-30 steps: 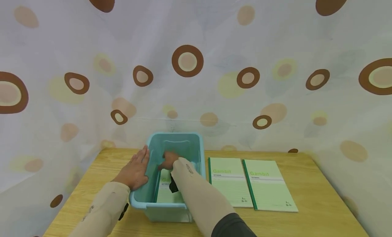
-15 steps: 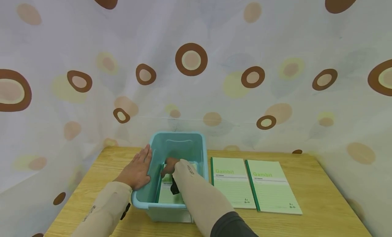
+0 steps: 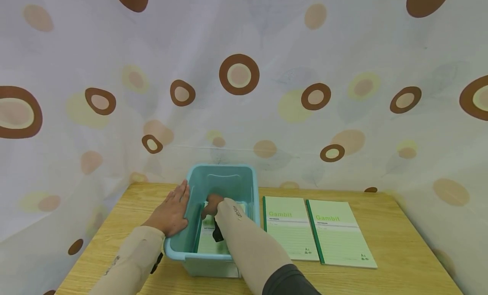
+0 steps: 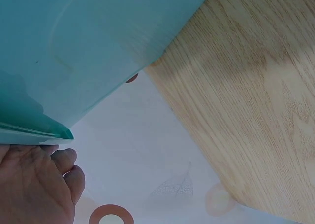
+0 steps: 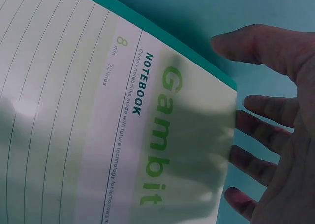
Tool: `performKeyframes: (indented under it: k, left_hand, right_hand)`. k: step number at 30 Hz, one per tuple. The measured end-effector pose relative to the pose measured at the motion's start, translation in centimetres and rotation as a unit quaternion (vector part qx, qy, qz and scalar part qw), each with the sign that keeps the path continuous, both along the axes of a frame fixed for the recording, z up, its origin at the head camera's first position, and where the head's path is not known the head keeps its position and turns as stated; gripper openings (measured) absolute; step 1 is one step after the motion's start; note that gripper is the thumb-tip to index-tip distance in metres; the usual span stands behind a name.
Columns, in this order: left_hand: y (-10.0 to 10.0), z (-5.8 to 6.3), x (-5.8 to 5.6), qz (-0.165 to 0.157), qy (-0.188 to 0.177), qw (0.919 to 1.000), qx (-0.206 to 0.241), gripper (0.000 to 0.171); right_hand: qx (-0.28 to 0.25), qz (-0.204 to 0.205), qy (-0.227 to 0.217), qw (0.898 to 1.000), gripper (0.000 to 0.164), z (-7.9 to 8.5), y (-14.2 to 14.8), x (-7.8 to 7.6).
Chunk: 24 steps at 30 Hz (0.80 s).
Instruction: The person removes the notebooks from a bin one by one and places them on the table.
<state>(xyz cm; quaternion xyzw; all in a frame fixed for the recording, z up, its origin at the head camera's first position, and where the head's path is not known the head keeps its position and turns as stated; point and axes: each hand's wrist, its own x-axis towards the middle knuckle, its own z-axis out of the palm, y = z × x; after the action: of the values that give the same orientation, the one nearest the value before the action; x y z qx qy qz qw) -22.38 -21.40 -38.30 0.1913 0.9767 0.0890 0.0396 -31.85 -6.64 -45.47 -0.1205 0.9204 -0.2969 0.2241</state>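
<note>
A light blue plastic bin (image 3: 225,180) stands on the wooden table, with a pale green Gambit notebook (image 3: 209,245) lying flat at its bottom. My left hand (image 3: 169,213) rests along the bin's left rim, fingers extended. In the left wrist view the left palm (image 4: 34,187) lies against that rim. Reaching inside the bin is my right hand (image 3: 212,205), over the notebook's far end. The right wrist view shows its spread fingers (image 5: 261,166) right at the notebook's top edge and its thumb (image 5: 241,46) beside the green spine, without a grip.
Two more Gambit notebooks, a nearer one (image 3: 289,235) and an outer one (image 3: 341,240), lie side by side to the right of the bin. Behind the wooden table (image 3: 400,244) hangs a patterned curtain (image 3: 267,130), which also runs along both sides.
The head view has shifted slightly, so everything sits a little further right. My right hand has drawn slightly nearer inside the bin; the left hand stays on the rim.
</note>
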Motion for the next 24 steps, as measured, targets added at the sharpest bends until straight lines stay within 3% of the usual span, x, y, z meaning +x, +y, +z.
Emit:
performKeyframes:
  k: [5, 8, 16, 24]
  left_hand:
    - [0.1, 0.0, -0.1, -0.005, -0.001, 1.0000, 0.000, 0.079]
    - [0.1, 0.1, -0.1, -0.006, -0.006, 1.0000, 0.002, 0.079]
    - [0.0, 0.2, -0.2, -0.012, 0.000, 0.9999, -0.001, 0.079]
    - [0.0, 0.1, -0.1, -0.012, -0.005, 0.9999, 0.003, 0.078]
  right_hand:
    - [0.090, 0.009, 0.054, 0.994, 0.060, 0.7, 0.0, 0.1]
    - [0.108, 0.004, 0.066, 0.992, 0.056, 0.9, -0.1, 0.1]
    - [0.080, -0.013, 0.102, 0.992, 0.052, 1.6, -0.4, 0.4]
    - [0.060, -0.014, 0.097, 0.993, 0.056, 1.3, -0.5, 0.8]
